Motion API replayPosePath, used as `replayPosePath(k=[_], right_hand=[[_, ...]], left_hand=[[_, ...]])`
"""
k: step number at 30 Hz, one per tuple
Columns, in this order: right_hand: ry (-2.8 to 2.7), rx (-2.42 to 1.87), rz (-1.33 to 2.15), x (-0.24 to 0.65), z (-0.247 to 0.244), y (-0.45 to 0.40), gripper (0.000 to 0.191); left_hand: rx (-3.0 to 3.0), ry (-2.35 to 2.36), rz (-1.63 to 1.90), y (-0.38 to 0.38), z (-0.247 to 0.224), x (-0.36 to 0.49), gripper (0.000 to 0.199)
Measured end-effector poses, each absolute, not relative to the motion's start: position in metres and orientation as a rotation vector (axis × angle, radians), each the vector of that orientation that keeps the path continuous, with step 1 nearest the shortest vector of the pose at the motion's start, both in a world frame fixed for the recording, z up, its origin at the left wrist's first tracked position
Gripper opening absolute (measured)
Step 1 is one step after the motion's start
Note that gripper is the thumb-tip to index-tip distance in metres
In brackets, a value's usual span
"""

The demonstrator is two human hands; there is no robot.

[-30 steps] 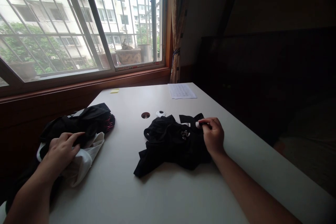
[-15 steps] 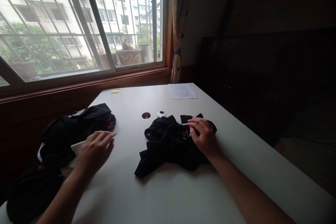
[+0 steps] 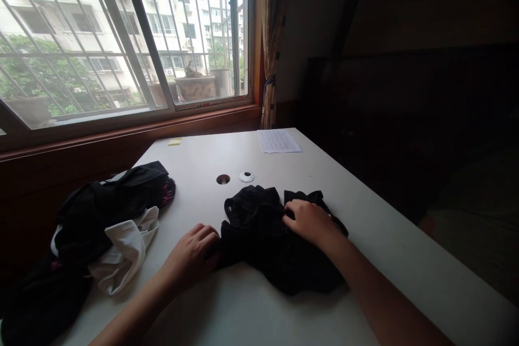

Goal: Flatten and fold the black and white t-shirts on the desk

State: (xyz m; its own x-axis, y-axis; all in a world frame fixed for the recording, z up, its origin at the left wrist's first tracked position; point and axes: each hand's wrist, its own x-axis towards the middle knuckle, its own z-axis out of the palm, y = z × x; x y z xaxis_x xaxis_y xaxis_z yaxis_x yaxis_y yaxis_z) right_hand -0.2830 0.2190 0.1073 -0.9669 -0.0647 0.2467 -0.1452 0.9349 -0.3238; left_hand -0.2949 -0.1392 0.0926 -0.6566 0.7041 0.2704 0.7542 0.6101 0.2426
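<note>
A crumpled black garment (image 3: pixel 263 238) lies on the white table (image 3: pixel 194 162) in front of me. My left hand (image 3: pixel 197 251) is closed on its left end, fingertips partly hidden by the dark cloth. At the garment's upper right, my right hand (image 3: pixel 306 219) pinches the fabric with bent fingers. Further left rests a pile of black clothes (image 3: pixel 101 205) with pink marks. A white cloth (image 3: pixel 125 251) lies against the near side of that pile.
Beyond the garment are a round hole (image 3: pixel 223 179) in the tabletop and a white round cover (image 3: pixel 246 177). Printed paper (image 3: pixel 279 141) and a yellow note (image 3: pixel 174 141) lie near the far edge, below a barred window.
My left hand has moved right from beside the clothes pile to the black garment and closed on it. The garment has shifted and spread toward me on the right, its white print now hidden.
</note>
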Motion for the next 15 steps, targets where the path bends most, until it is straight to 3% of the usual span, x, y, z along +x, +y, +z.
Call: replayPosePath(k=[4, 6, 8, 12, 15], right_hand=[[-3.122, 0.430, 1.274, -0.268, 0.129, 0.213, 0.038], [-3.154, 0.587, 1.721, -0.263, 0.140, 0.210, 0.037], [-3.081, 0.652, 1.945, -0.263, 0.146, 0.209, 0.036], [-2.823, 0.413, 1.667, -0.286, 0.133, 0.207, 0.030], [-2.741, 0.313, 1.583, -0.310, 0.115, 0.206, 0.051]], left_hand=[[-1.003, -2.732, -0.417, -0.164, 0.098, -0.308, 0.013], [-0.832, -2.713, -0.432, -0.181, 0.100, -0.316, 0.012], [-0.671, -2.680, -0.509, -0.196, 0.101, -0.323, 0.013], [-0.471, -2.664, -0.677, -0.212, 0.097, -0.333, 0.023], [-0.437, -2.646, -0.748, -0.213, 0.092, -0.336, 0.029]])
